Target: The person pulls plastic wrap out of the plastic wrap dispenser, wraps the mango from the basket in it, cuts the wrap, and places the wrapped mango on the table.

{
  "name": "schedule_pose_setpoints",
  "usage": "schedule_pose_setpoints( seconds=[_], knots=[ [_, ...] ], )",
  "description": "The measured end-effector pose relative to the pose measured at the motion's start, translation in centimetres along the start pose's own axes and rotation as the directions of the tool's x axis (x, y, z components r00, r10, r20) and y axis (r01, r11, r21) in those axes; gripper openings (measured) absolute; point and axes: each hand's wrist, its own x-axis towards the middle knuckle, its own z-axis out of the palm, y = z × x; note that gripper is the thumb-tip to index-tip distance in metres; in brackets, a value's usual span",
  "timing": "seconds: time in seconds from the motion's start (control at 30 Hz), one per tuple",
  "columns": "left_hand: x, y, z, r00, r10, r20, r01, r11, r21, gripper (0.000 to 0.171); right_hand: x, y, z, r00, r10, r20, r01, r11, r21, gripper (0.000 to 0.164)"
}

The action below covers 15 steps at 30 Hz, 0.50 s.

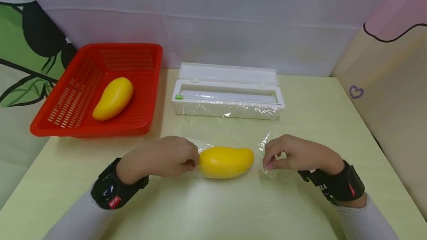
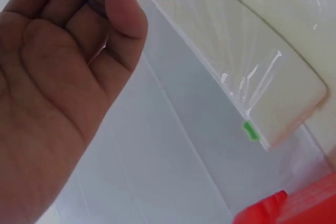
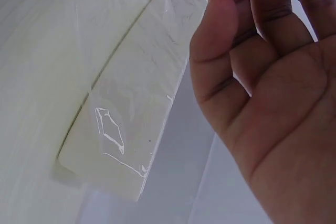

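A yellow mango (image 1: 227, 162) lies on the table under a sheet of clear cling film (image 1: 267, 140). This film runs down from the front of a white dispenser box (image 1: 227, 109), whose lid stands up at the back. At the mango's left end, my left hand (image 1: 161, 155) pinches the film's edge between thumb and fingers. To the right of the mango, my right hand (image 1: 300, 153) pinches the other side, where the film is bunched at the fingertips. Both wrist views show curled fingers, with the film stretched over the box front; the pinched edges are out of sight there.
A red plastic basket (image 1: 151, 95) stands at the back left with a second mango (image 1: 114, 98) inside. A green slider (image 1: 179, 96) sits at the dispenser's left end. Cloth-covered walls (image 1: 233, 40) border the pale table (image 1: 220, 210) at the back and sides.
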Motion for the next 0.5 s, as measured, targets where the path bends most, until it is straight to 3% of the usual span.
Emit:
schedule_pose_setpoints(
  seconds=[0.13, 0.33, 0.5],
  knots=[
    [0.1, -1.2, 0.0, 0.999, 0.018, -0.032, -0.020, 0.998, -0.065, 0.004, 0.1, 0.7, -0.1, 0.999, -0.025, -0.025, 0.026, 0.999, 0.019, 0.016],
    [0.8, -3.0, 0.3, 0.982, 0.112, -0.154, -0.133, 0.982, -0.133, 0.003, 0.1, 2.0, -0.2, 0.995, 0.005, -0.098, -0.003, 1.000, 0.020, 0.012],
    [1.4, -4.1, 0.6, 0.972, 0.095, -0.213, -0.149, 0.956, -0.253, 0.004, -0.3, 2.8, -0.4, 0.986, 0.048, -0.161, -0.046, 0.999, 0.019, 0.012]
  ],
)
